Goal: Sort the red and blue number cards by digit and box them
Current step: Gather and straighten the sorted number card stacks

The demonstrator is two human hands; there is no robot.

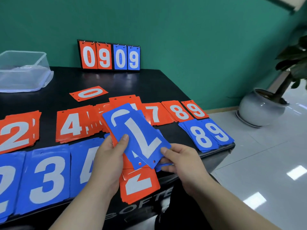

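Red and blue glossy number cards (75, 130) lie in digit piles on a black table (149, 80), the red row farther and the blue row nearer. At the far left a clear plastic box (23, 70) stands on the table near the green wall (182, 39). Nearer lie the red 2 pile (16, 131), the blue 2 pile (6, 183) at the near edge and the blue 3 pile (48, 178) just beside it. Next come the red 4 pile (66, 120) and the blue 4 pile (84, 163), which is partly behind the left hand (108, 161). Farther back a red 0 card (88, 93) lies flat, and a black flip scoreboard (109, 55) reading 0909 stands against the wall.

Over the middle of the table the left hand grasps a fanned bunch of blue cards (142, 138), with its thumb on the face. The top card shows a white 7 upside down, and the digit behind it is partly covered. Beneath the bunch, at the near edge, sits a red pile (137, 181) whose digit is partly hidden. The right hand (182, 163) pinches the near right corner of the top card.

Farther right lie the red 7 pile (155, 113), the red 8 pile (178, 111) and the red 9 pile (195, 109). Nearer, the blue 8 pile (201, 138) and the blue 9 pile (219, 131) sit at the table's right corner. On the pale tiled floor (265, 163) at the far right stands a round white pot (260, 110) holding a green plant (295, 60).
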